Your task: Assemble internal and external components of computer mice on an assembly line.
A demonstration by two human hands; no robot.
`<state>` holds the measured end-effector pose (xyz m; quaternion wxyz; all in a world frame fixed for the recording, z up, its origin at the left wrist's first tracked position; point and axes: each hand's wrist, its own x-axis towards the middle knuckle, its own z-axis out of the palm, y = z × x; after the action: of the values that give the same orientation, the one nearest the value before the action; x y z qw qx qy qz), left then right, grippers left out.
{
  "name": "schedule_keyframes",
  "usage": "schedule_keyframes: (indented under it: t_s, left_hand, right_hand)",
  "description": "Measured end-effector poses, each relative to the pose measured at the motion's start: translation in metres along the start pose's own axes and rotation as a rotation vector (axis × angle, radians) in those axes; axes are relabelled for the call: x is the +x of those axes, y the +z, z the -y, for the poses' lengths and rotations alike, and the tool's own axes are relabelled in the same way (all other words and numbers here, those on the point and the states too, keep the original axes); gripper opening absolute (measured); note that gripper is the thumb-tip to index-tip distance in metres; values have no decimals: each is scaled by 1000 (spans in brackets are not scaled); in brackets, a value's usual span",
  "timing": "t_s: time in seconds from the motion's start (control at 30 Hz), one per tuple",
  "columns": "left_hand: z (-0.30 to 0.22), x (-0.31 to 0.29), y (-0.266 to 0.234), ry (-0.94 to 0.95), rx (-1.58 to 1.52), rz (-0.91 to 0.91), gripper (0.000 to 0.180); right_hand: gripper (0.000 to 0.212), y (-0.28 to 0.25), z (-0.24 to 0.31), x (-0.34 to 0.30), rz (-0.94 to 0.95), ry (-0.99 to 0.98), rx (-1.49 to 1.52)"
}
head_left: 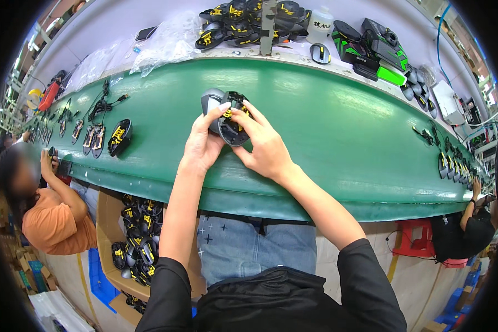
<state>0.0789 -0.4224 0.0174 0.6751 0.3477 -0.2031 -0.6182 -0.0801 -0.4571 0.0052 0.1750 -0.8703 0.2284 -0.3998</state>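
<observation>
The grip of left hand (203, 139) and right hand (268, 147) clasps a black-and-yellow mouse shell (232, 133) above the green table (343, 138), where uneven finger pressure could let the grey piece (211, 100), seemingly pinned behind, slip.

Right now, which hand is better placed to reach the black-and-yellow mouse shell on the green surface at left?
Probably the left hand: it is nearer that mouse shell. The right hand is farther off, beyond the black mouse part. Both hands are on that part, so neither is free.
</observation>
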Motion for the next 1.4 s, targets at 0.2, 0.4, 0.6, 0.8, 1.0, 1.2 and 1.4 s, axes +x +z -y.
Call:
schedule_keyframes:
  t_s: [0.2, 0.4, 0.6, 0.8, 1.0, 1.2, 1.4]
  left_hand:
    - [-2, 23, -8, 2, -128, -6, 28]
    - [-75, 109, -28, 385, 363, -186, 39]
    - [-132, 221, -58, 723, 1204, -462, 66]
    - [-119, 276, -28, 984, 1638, -306, 76]
    - [-100, 304, -43, 1079, 1706, -242, 69]
    - [-121, 317, -51, 1106, 1656, -326, 68]
    - [-162, 305, -50, 937, 1457, -592, 79]
  right_hand:
    - [64, -4, 5, 4, -72, -6, -36]
    - [57, 9, -9, 1, -67, 62, -115]
    - [48, 32, -21, 0, 16, 235, -202]
    - [41, 30, -24, -4, 43, 225, -332]
    - [38, 26, -19, 1, 45, 236, -310]
    - [36, 25, -19, 1, 36, 226, -306]
    - [36, 24, -20, -2, 27, 225, -314]
